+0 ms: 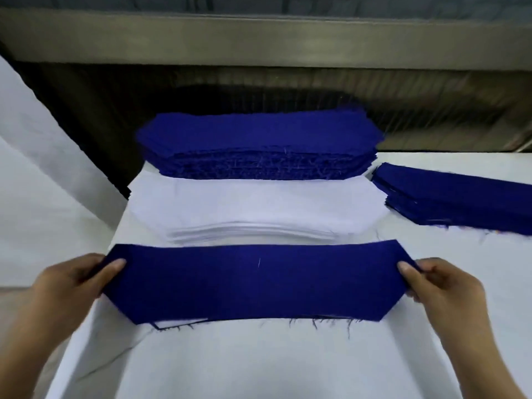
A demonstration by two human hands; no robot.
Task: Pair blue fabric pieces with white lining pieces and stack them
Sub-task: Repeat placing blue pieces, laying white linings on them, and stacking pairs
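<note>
- Holding a blue fabric piece [259, 283] stretched flat, low over the near part of the table [259, 370], with a sliver of white lining piece [180, 323] peeking out under its lower left edge.
- Pinching the piece's left end with the left grip [72, 280], thumb on top, fingers curled beneath.
- Pinching the right end likewise with the right grip [440, 286].
- Waiting just behind: a white lining stack [253, 208], several layers deep, and beyond it, touching, a thicker blue stack [259, 139].
- Lying off to the right: a lower side stack [454, 197] of blue pieces, probably gathering finished pairs; layers too blurred to confirm linings.
- Judging progress: one pair apparently being matched, not yet stacked; both supply stacks standing tall, so probably leaving most of the pairing to do.
</note>
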